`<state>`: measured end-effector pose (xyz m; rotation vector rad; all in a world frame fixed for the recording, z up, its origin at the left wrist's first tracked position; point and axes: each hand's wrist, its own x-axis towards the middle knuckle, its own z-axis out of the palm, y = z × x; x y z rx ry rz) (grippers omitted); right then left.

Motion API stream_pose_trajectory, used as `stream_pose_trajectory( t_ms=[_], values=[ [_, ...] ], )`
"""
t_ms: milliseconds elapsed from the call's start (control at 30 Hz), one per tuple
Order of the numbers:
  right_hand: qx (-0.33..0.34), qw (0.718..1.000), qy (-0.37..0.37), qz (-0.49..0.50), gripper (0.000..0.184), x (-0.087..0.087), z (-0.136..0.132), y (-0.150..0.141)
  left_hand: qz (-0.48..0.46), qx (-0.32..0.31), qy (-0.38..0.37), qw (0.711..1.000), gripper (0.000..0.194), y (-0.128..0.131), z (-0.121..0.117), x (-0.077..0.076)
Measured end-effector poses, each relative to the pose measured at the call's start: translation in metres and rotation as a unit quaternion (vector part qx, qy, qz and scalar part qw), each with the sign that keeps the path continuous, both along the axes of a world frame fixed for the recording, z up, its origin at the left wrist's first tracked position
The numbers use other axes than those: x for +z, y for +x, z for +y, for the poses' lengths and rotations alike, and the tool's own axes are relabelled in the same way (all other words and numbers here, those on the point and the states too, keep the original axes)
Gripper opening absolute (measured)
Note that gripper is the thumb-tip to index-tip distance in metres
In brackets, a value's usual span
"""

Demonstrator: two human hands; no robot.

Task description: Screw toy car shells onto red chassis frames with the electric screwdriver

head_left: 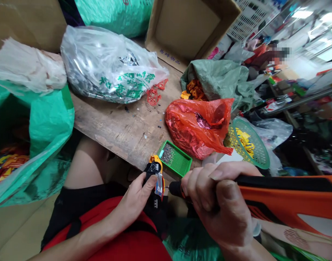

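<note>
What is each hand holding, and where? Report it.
Left hand holds a small orange-and-black toy around its middle; right hand grasps an orange-and-black power screwdriver near its front end.

Left hand (135, 204) holds a plastic toy (155, 177) at six o'clock; right hand (217, 203) grips an orange screwdriver (285, 195) at four o'clock, its tip just beside the toy.

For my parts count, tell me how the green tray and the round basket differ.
The green tray is rectangular and lies flat on the wooden table, while the round basket is circular and sits tilted. The tray holds a heap of small metal screws at one end; the basket holds yellow pieces. Both have a green rim and are full of small holes.
</note>
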<state>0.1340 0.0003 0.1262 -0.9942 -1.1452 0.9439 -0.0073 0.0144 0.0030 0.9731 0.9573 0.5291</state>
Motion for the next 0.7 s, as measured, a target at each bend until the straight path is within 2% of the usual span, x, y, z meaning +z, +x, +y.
stream_pose_trajectory(
  t_ms=[200, 700],
  values=[
    [0.038, 0.999, -0.020, -0.004, 0.006, -0.009, -0.007, -0.003, -0.019, 0.008, -0.014, 1.000, 0.052, 0.003, -0.001, 0.004],
    [0.031, 0.999, -0.019, -0.014, 0.007, -0.018, -0.005, -0.009, -0.010, 0.015, 0.012, 1.000, 0.050, 0.002, -0.002, 0.004]
  ],
)
